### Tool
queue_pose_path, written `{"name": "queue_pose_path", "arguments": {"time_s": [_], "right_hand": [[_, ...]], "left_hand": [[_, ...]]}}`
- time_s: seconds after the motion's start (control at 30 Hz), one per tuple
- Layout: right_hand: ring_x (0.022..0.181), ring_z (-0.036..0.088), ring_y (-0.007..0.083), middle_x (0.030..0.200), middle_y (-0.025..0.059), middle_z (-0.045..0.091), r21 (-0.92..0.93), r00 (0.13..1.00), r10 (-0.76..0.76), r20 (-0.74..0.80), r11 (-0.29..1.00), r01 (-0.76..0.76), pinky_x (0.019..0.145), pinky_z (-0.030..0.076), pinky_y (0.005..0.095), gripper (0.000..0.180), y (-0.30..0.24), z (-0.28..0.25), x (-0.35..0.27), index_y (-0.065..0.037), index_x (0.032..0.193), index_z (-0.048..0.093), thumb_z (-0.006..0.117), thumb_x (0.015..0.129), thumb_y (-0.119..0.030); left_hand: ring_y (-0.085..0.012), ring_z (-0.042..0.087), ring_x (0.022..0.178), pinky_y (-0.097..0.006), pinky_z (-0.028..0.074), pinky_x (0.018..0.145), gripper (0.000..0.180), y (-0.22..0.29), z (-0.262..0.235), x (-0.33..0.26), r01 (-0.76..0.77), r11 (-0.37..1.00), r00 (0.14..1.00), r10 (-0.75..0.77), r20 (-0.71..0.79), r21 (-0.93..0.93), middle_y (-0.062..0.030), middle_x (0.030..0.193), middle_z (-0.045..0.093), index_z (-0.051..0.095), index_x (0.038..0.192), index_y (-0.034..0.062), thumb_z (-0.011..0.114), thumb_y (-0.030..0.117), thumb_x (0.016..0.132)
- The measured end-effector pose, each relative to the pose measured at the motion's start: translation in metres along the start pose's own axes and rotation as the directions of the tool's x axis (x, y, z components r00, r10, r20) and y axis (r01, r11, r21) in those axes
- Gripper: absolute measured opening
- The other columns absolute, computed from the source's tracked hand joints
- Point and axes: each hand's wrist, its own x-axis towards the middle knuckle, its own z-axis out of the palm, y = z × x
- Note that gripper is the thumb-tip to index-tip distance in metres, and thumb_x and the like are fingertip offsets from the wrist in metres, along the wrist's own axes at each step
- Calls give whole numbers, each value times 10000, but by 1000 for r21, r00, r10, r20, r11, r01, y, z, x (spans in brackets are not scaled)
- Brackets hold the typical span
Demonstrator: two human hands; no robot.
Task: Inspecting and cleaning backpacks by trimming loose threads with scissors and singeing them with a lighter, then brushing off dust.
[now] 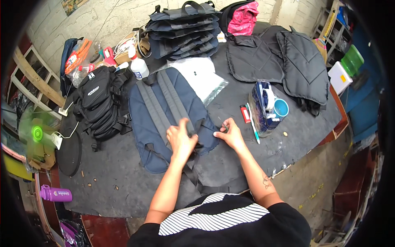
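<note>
Left hand [180, 138] pressing flat on navy backpack [168, 119] w/ fingers loosely curled, right hand [229, 133] pinching its strap end [218, 128]; risk: strap slips free, or elbow knocks tape dispenser [263, 108] nearby.

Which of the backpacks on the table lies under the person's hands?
The navy blue backpack with grey straps, lying straps-up in the middle. Both the left hand and the right hand rest on its lower edge; the black backpack beside it lies untouched.
</note>
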Motion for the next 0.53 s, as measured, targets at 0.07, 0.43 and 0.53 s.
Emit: {"name": "queue_pose_path", "arguments": {"time_s": [0.07,0.43,0.53], "right_hand": [[844,614,251,928,92,595,-251,998,41,-39,967,-50,749,477,376,565,-23,5,-9,-71,1002,448,827,611,-219],[830,569,219,900,113,564,-118,1000,6,-11,993,-8,744,469,335,600,-11,0,13,-55,1022,482,847,567,-195],[834,558,205,921,120,574,340,986,-163,17,929,148,785,485,356,515,-16,-15,49,-95,1037,515,819,623,-128]], "left_hand": [[-315,507,1089,-399,434,899,680,-18,-13,18,225,414,974,-100,201,-882,-202,1152,507,420,1318,120,744,209,727],[-222,582,1040,-289,451,908,794,43,-172,68,-440,201,803,524,-283,-875,-132,1323,387,285,1438,151,606,-73,746],[-74,600,852,-211,474,814,651,49,-178,93,-258,318,918,374,-129,-912,-97,1356,414,383,1396,154,597,-26,807]]}}
